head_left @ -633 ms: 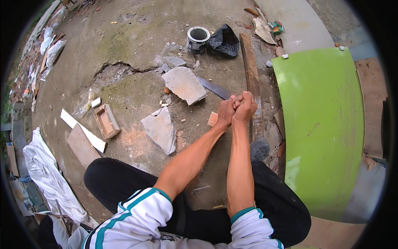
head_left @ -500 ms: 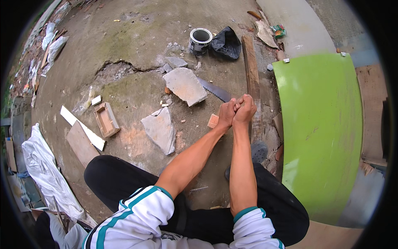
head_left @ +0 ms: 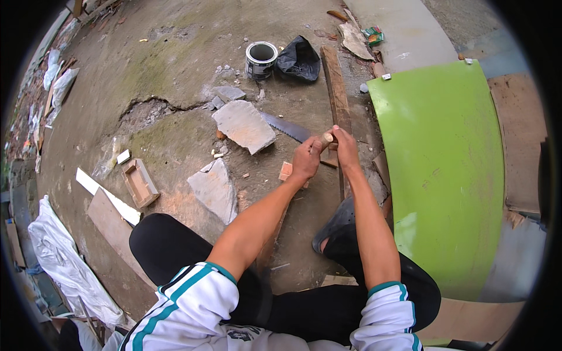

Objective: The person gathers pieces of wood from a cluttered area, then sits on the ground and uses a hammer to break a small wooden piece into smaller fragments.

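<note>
Saw (head_left: 293, 130), lying low over the ground beside the long plank (head_left: 336, 88), looks stiff, thin and sharp-toothed, best held by its wooden handle, where the left hand (head_left: 305, 161) and right hand (head_left: 345, 149) are both clamped.

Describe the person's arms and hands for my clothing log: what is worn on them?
Both forearms are bare, as are the left hand and right hand: no gloves, watch or rings visible. White short sleeves end above the elbows, with teal stripes down the left one and a teal cuff band on each.
</note>
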Action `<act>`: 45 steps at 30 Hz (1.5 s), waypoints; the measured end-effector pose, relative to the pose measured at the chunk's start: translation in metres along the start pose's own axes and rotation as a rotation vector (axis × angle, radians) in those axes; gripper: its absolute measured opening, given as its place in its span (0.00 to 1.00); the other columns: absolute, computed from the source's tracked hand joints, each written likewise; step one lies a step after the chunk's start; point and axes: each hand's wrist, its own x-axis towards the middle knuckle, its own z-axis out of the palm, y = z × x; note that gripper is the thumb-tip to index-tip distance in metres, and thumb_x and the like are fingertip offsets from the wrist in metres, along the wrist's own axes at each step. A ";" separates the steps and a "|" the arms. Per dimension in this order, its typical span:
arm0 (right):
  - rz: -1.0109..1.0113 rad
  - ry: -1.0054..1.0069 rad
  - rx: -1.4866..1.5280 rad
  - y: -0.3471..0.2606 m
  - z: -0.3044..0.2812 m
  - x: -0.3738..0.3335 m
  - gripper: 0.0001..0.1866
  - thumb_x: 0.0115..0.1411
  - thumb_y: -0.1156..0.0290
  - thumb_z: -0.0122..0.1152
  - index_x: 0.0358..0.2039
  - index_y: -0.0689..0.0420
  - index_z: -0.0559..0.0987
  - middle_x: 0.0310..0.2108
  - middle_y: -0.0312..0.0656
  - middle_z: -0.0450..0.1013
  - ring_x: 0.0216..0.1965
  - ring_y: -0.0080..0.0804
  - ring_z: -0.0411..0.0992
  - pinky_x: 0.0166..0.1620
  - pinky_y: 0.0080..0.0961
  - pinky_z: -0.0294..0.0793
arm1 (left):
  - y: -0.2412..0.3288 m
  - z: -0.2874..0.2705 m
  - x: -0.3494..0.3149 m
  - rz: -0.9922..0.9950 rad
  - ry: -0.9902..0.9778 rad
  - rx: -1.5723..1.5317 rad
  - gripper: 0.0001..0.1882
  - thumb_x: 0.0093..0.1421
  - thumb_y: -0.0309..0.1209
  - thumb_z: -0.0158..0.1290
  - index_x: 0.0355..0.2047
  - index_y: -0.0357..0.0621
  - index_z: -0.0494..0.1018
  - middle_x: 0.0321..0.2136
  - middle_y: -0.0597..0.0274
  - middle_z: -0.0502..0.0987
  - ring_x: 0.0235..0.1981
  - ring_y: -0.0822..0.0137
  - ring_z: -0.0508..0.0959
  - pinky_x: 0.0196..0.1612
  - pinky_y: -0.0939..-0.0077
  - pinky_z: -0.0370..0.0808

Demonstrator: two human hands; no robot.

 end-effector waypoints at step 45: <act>-0.134 0.060 -0.819 0.056 -0.178 -0.074 0.42 0.41 0.55 0.76 0.54 0.61 0.69 0.47 0.54 0.75 0.50 0.51 0.74 0.52 0.40 0.71 | -0.022 -0.001 -0.022 -0.086 0.088 0.278 0.13 0.57 0.37 0.59 0.29 0.37 0.75 0.17 0.62 0.72 0.22 0.73 0.72 0.28 0.70 0.71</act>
